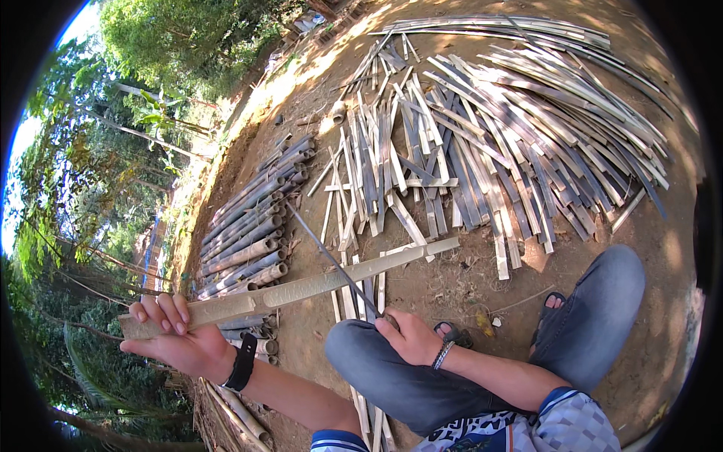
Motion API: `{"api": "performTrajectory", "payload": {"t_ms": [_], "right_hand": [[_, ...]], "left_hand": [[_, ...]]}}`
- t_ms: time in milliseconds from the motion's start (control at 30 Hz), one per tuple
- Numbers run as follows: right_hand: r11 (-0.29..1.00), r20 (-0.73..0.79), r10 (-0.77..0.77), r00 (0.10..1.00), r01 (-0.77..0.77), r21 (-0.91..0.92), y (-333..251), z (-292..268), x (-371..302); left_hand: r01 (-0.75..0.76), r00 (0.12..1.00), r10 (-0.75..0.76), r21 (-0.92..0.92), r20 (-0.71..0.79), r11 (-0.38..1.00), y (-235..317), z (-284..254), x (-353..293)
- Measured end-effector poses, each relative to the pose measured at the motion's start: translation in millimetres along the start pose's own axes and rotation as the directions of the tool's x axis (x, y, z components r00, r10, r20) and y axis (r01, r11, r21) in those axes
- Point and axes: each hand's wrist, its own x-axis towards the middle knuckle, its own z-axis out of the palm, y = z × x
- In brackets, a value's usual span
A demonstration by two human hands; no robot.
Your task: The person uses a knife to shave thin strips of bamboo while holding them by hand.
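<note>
My left hand (181, 345) is closed round the near-left end of a long pale bamboo strip (301, 288). The strip slants up to the right, with a node partway along it, and its far end shows over the bare ground. In my right hand (412, 340), above my bent knee, is the handle of a long knife. Its thin dark blade (320, 245) points up and to the left and crosses the strip near the middle. Whether the edge is biting into the bamboo, I cannot tell.
Many split bamboo strips (520, 135) lie in a broad pile ahead and to the right. Stacked dark bamboo poles (252, 218) lie at the left. Other strips lie under and beside my leg (392, 377). Brown dirt ground (467, 290) stretches between them; trees stand beyond.
</note>
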Motion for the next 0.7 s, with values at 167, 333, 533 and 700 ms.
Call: {"api": "performTrajectory", "payload": {"t_ms": [167, 333, 533, 700], "right_hand": [[0.979, 0.083, 0.186, 0.979, -0.192, 0.07, -17, -9, -1], [0.998, 0.05, 0.057, 0.997, -0.056, -0.006, -8, -8, 3], [0.99, 0.047, 0.138, 0.989, -0.138, 0.001, -19, -7, -4], [0.992, -0.062, 0.018, 0.998, -0.026, -0.124, 4, -11, 5]], "left_hand": [[-0.005, 1.0, 0.005, 0.012, 0.015, 1.0, 1, -2, 3], [0.006, 1.0, -0.006, -0.034, -0.008, 0.999, 0, 4, 0], [-0.003, 0.999, 0.002, 0.016, 0.048, 1.0, 3, -1, -1], [0.006, 1.0, -0.005, 0.021, -0.021, 1.0, 1, 7, -1]]}}
